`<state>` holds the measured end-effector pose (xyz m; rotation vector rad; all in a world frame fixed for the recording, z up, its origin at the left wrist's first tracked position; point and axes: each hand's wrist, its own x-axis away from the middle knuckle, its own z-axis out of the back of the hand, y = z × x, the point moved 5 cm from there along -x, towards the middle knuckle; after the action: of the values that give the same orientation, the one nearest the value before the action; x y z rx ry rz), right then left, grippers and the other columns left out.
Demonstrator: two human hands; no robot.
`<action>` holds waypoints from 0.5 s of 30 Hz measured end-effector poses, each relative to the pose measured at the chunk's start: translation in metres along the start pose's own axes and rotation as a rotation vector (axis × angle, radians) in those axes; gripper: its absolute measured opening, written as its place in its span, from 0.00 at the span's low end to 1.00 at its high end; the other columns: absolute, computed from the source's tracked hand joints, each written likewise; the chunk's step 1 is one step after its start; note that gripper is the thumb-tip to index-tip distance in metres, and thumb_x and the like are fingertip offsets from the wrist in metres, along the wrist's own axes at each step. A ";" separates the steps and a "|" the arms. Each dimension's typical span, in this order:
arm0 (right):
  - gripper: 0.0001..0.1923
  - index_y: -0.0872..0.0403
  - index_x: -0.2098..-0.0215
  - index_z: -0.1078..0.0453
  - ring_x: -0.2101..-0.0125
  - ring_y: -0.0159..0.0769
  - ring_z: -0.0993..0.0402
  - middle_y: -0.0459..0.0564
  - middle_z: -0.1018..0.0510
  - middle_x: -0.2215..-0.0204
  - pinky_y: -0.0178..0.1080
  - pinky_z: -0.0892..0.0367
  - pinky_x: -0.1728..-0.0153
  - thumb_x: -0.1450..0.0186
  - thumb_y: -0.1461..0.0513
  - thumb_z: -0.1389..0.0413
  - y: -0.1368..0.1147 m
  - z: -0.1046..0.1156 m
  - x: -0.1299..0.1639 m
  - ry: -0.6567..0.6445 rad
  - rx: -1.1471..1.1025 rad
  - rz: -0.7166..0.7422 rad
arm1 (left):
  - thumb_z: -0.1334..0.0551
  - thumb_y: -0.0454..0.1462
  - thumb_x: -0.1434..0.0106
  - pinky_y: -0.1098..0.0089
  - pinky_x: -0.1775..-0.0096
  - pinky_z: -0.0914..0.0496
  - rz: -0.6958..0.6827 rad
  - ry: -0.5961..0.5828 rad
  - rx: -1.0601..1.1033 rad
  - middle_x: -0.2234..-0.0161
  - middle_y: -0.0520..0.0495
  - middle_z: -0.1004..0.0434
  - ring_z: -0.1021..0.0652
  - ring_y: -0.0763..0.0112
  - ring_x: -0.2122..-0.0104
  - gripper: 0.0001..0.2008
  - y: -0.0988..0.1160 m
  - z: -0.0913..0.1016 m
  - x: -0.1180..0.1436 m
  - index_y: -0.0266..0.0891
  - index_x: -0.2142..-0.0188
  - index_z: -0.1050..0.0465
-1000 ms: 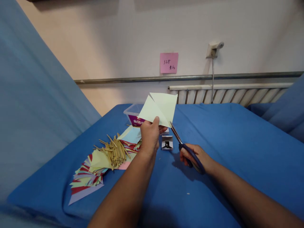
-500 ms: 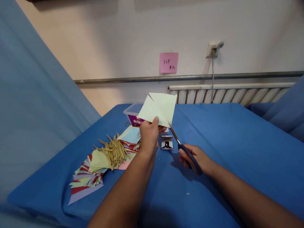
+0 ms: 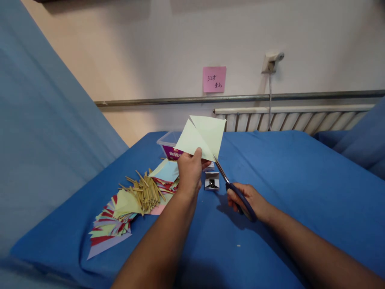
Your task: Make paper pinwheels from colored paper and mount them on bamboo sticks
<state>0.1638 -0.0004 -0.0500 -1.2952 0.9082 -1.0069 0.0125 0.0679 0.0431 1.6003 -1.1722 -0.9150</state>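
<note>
My left hand (image 3: 191, 170) pinches the lower edge of a pale green paper square (image 3: 209, 134), thumb on top, holding it up above the table. A slit runs into the sheet from its top left edge. Wrapped round the dark blue handles of a pair of scissors (image 3: 237, 194) is my right hand (image 3: 248, 200). The blade tips meet the paper's lower right corner. Beneath lies a small open white box (image 3: 212, 182) with dark shiny pieces in it; a second white box behind it is mostly hidden by the paper and my hand.
Left of my hands lie a heap of thin tan sticks (image 3: 148, 192), a fanned stack of coloured paper (image 3: 111, 224) and more paper squares (image 3: 167, 171). Behind them stands a clear plastic tub (image 3: 168, 139) with a purple label. A blue cloth (image 3: 285, 180) covers the table.
The paper has risen very slightly, its top edge a little higher. Both hands keep nearly the same place, and the scissors remain at the paper's corner.
</note>
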 end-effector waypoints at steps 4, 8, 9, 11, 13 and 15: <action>0.21 0.54 0.73 0.34 0.83 0.28 0.35 0.43 0.30 0.82 0.32 0.40 0.82 0.37 0.45 0.46 0.003 0.000 0.000 -0.008 0.006 -0.017 | 0.36 0.36 0.44 0.69 0.74 0.25 0.010 0.005 0.013 0.70 0.41 0.21 0.23 0.72 0.79 0.12 0.000 0.000 0.000 0.31 0.61 0.26; 0.21 0.54 0.72 0.34 0.83 0.28 0.34 0.43 0.29 0.81 0.31 0.40 0.82 0.37 0.45 0.47 0.003 0.001 -0.001 -0.017 0.008 -0.014 | 0.37 0.36 0.43 0.70 0.74 0.25 0.005 -0.005 0.013 0.70 0.41 0.21 0.22 0.71 0.78 0.12 0.000 0.000 0.001 0.31 0.60 0.26; 0.21 0.54 0.72 0.34 0.83 0.28 0.34 0.44 0.29 0.81 0.31 0.39 0.82 0.37 0.45 0.46 0.003 0.001 -0.001 -0.014 0.005 -0.012 | 0.37 0.36 0.43 0.70 0.74 0.25 0.004 -0.007 0.010 0.70 0.41 0.21 0.22 0.71 0.78 0.12 0.000 0.000 0.001 0.31 0.60 0.26; 0.21 0.54 0.72 0.34 0.83 0.28 0.34 0.44 0.29 0.81 0.31 0.40 0.82 0.37 0.46 0.46 0.004 0.001 -0.001 -0.011 -0.001 -0.019 | 0.38 0.36 0.42 0.70 0.74 0.25 0.003 -0.012 0.001 0.69 0.40 0.21 0.22 0.71 0.77 0.12 0.000 0.001 0.001 0.31 0.59 0.26; 0.20 0.54 0.73 0.34 0.83 0.27 0.34 0.44 0.28 0.81 0.31 0.40 0.83 0.37 0.46 0.46 0.004 0.002 -0.001 -0.018 -0.008 -0.032 | 0.38 0.36 0.42 0.70 0.74 0.25 0.000 -0.015 -0.007 0.68 0.40 0.21 0.22 0.71 0.77 0.12 0.001 0.001 0.001 0.31 0.59 0.26; 0.20 0.54 0.73 0.34 0.83 0.28 0.34 0.44 0.28 0.81 0.31 0.40 0.83 0.37 0.46 0.46 0.003 0.002 -0.001 -0.022 -0.015 -0.031 | 0.38 0.35 0.42 0.70 0.74 0.25 -0.003 -0.015 -0.010 0.67 0.40 0.21 0.22 0.71 0.77 0.12 0.001 0.001 0.000 0.31 0.59 0.26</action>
<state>0.1653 0.0007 -0.0526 -1.3345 0.8826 -1.0099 0.0113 0.0672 0.0433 1.5905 -1.1743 -0.9349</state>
